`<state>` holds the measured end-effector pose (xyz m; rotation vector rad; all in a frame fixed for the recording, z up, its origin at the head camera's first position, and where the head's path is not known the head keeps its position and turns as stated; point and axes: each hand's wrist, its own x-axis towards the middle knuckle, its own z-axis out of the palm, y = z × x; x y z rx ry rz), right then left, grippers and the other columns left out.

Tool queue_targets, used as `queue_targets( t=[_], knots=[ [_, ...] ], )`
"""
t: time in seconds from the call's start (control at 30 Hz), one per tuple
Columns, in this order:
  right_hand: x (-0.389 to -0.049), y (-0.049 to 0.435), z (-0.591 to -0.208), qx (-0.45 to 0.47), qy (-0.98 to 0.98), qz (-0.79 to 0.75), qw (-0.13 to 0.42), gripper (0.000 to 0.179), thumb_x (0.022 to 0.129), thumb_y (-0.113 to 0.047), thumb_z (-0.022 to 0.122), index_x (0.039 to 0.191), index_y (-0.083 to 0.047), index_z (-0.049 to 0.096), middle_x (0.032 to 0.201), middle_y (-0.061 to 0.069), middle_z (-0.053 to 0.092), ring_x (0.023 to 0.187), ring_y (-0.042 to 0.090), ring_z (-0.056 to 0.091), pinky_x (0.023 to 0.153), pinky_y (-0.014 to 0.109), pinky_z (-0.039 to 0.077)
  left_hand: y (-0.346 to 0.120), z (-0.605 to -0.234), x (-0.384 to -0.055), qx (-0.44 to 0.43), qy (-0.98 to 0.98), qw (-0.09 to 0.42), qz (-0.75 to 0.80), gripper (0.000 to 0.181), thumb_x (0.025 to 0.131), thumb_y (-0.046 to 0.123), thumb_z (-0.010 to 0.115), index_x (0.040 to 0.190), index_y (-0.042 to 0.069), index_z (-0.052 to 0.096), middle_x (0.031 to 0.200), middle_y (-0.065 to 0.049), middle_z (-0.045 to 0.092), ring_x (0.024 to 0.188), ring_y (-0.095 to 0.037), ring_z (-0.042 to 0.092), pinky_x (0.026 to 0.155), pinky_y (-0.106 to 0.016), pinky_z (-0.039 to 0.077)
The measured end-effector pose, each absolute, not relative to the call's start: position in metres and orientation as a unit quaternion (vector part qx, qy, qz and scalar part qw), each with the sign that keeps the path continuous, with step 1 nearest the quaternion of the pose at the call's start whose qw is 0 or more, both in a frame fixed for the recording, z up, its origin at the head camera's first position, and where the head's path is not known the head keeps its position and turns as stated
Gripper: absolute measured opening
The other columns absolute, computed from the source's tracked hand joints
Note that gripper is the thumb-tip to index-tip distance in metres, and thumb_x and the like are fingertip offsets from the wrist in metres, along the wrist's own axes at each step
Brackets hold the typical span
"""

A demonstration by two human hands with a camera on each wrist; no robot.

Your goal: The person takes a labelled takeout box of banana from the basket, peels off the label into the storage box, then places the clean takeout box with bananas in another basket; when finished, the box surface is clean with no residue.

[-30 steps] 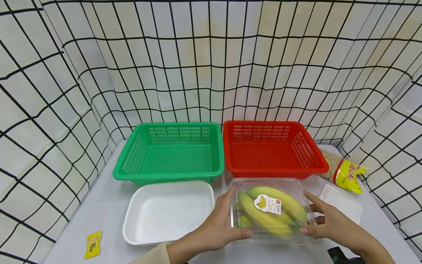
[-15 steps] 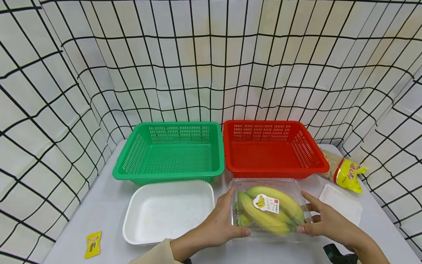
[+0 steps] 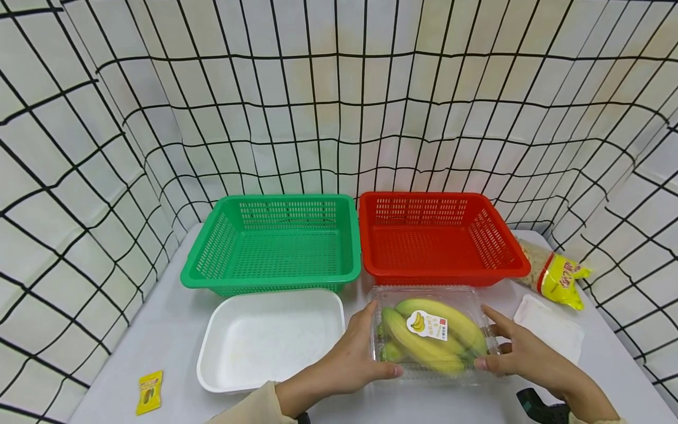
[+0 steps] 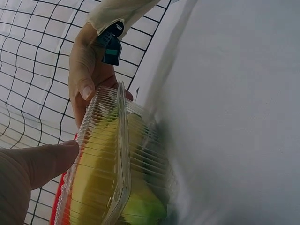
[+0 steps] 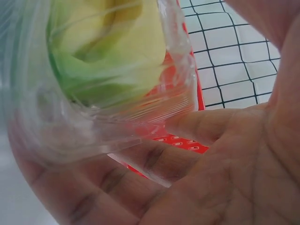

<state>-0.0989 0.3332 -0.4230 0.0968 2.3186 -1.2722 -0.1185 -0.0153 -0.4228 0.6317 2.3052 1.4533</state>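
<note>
A clear plastic clamshell box of bananas [image 3: 434,338] with a white banana sticker is held between both hands at front centre, just before the red basket. My left hand [image 3: 352,356] grips its left side, the thumb along the front edge and the fingers reaching toward the back. At the opposite side, my right hand [image 3: 527,353] holds the box with thumb in front and fingers curled at the wall. In the left wrist view, the bananas [image 4: 96,173] show yellow with green ends through the ribbed plastic. The right wrist view has the fingers [image 5: 154,161] under the box's corner.
A green basket [image 3: 270,282] and a red basket [image 3: 445,277] stand side by side at the back. In front of the green one lies a white tray [image 3: 270,335]. A small yellow packet [image 3: 150,393] is at left; a yellow-ended bag [image 3: 561,280] and white flat piece [image 3: 551,330] are at right.
My right hand has shifted slightly left, and the box's right side with it. The left hand stays almost where it was.
</note>
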Motion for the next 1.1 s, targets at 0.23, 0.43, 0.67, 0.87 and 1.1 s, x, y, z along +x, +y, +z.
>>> queue_targets(
  t=[0.23, 0.43, 0.67, 0.87, 1.1],
  knots=[
    [-0.1003, 0.3331, -0.4223, 0.036, 0.847, -0.471, 0.245, 0.111, 0.090, -0.035, 0.080, 0.168, -0.007, 0.005, 0.148, 0.037, 0.041, 0.104, 0.032, 0.063, 0.081, 0.045, 0.062, -0.0161, -0.4235, -0.1211, 0.220, 0.816, 0.175, 0.505, 0.118, 0.080, 0.026, 0.090, 0.164, -0.002, 0.012, 0.165, -0.027, 0.023, 0.154, -0.039, 0.024, 0.121, -0.063, 0.026],
    [-0.1001, 0.3327, -0.4226, 0.034, 0.844, -0.477, 0.242, 0.110, 0.090, -0.033, 0.079, 0.168, -0.009, 0.005, 0.149, 0.036, 0.040, 0.103, 0.031, 0.064, 0.081, 0.045, 0.062, -0.0163, -0.4248, -0.1235, 0.221, 0.815, 0.178, 0.505, 0.118, 0.081, 0.029, 0.089, 0.164, -0.003, 0.012, 0.164, -0.029, 0.023, 0.153, -0.041, 0.025, 0.120, -0.064, 0.027],
    [-0.1004, 0.3325, -0.4244, 0.031, 0.848, -0.474, 0.237, 0.110, 0.089, -0.034, 0.079, 0.168, -0.010, 0.006, 0.151, 0.038, 0.037, 0.104, 0.031, 0.064, 0.082, 0.045, 0.062, -0.0158, -0.4263, -0.1250, 0.227, 0.812, 0.176, 0.508, 0.118, 0.081, 0.028, 0.089, 0.164, -0.002, 0.010, 0.165, -0.027, 0.023, 0.154, -0.040, 0.024, 0.120, -0.065, 0.027],
    [-0.1015, 0.3331, -0.4254, 0.028, 0.847, -0.476, 0.234, 0.110, 0.090, -0.034, 0.079, 0.168, -0.009, 0.006, 0.151, 0.038, 0.037, 0.103, 0.030, 0.065, 0.082, 0.045, 0.062, -0.0157, -0.4261, -0.1256, 0.228, 0.811, 0.180, 0.507, 0.119, 0.082, 0.029, 0.088, 0.165, -0.001, 0.008, 0.166, -0.026, 0.021, 0.155, -0.040, 0.022, 0.120, -0.065, 0.026],
    [-0.1014, 0.3334, -0.4261, 0.027, 0.847, -0.477, 0.234, 0.110, 0.089, -0.033, 0.079, 0.168, -0.010, 0.006, 0.152, 0.037, 0.037, 0.107, 0.031, 0.063, 0.084, 0.046, 0.062, -0.0151, -0.4261, -0.1258, 0.225, 0.814, 0.179, 0.504, 0.118, 0.082, 0.029, 0.088, 0.164, -0.003, 0.009, 0.166, -0.027, 0.022, 0.155, -0.040, 0.023, 0.121, -0.064, 0.026]
  ],
)
